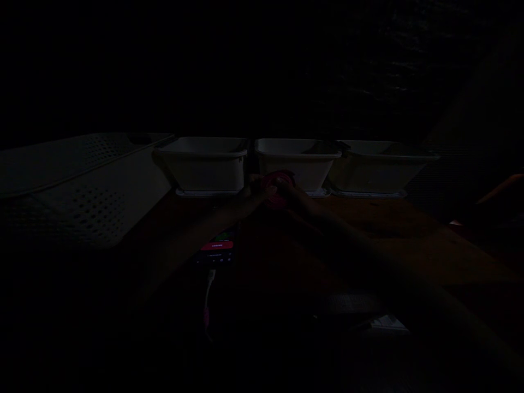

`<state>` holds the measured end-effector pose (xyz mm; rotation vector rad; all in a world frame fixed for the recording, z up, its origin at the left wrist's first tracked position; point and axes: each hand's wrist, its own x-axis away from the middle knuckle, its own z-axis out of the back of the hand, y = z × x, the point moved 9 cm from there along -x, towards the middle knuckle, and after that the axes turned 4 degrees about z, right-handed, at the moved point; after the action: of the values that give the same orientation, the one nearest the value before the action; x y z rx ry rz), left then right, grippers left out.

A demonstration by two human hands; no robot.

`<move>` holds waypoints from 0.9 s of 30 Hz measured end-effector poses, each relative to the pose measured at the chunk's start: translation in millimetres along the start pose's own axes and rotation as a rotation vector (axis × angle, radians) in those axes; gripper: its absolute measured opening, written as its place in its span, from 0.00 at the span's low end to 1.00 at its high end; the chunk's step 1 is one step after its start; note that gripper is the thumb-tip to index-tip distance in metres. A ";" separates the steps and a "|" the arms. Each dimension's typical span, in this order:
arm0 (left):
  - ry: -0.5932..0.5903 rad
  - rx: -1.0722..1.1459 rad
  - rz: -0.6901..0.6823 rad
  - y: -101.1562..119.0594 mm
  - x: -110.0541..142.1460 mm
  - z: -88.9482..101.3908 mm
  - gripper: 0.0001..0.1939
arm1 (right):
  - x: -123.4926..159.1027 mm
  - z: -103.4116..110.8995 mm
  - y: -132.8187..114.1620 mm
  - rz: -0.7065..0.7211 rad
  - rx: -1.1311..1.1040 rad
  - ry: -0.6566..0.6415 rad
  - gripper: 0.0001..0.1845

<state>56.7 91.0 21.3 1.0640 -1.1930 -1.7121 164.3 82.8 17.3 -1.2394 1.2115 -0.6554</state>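
Note:
The scene is very dark. Both my arms reach forward over a wooden table [409,240]. My left hand [256,194] and my right hand [292,194] meet around a small red rounded object [277,188], fingers curled on it from either side. I cannot make out what the red object is. It is held just in front of the gap between the left and middle white tubs.
Three white rectangular tubs [204,164] [298,161] [374,166] stand in a row at the back. A large white perforated basket [73,185] lies at the left. A lit phone [216,246] with a cable [208,297] lies under my left forearm. Another person's hand [505,185] shows at the right edge.

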 end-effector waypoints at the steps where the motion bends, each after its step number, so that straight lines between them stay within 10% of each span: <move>1: 0.008 0.008 0.008 -1.4 -1.1 0.6 0.27 | -0.2 0.0 1.2 -0.006 -0.011 0.000 0.28; 27: -0.021 0.027 0.028 4.5 8.2 -2.5 0.29 | -5.0 2.5 6.3 0.009 -0.043 0.003 0.31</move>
<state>56.8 81.6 23.4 1.0425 -1.2416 -1.6941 163.8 90.0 12.7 -1.2680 1.2384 -0.6273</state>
